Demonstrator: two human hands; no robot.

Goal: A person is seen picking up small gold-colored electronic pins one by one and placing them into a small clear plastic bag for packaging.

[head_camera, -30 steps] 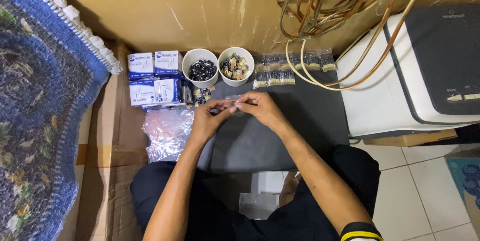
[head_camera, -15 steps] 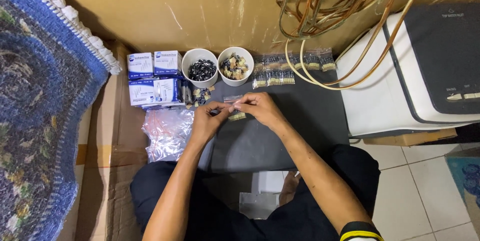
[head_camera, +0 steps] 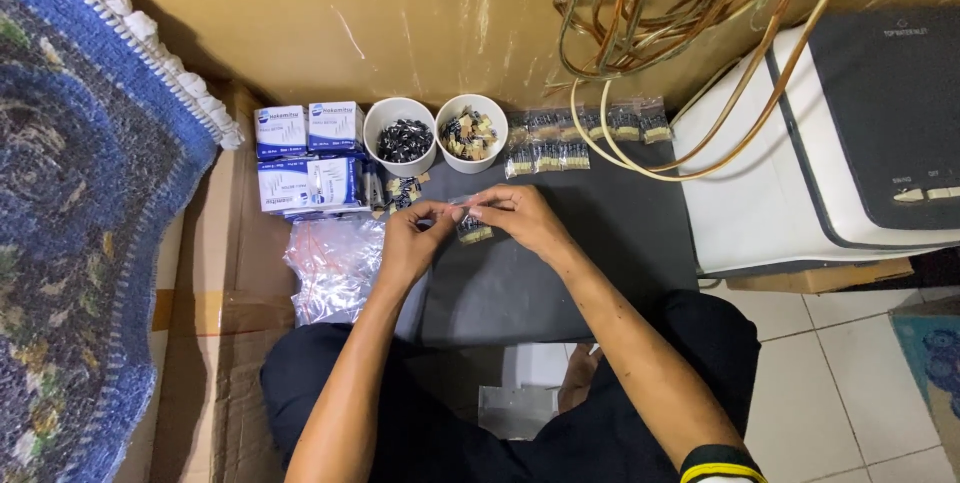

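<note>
Clear small packet (head_camera: 472, 226) of dark and tan parts pinched between left hand (head_camera: 412, 243) and right hand (head_camera: 520, 218), fingers pressed together on its top edge, above the dark mat's (head_camera: 600, 243) middle | risk: parts spilled if the packet is tilted or grip slackened | white cups (head_camera: 400, 135) at the far edge could be knocked.
</note>
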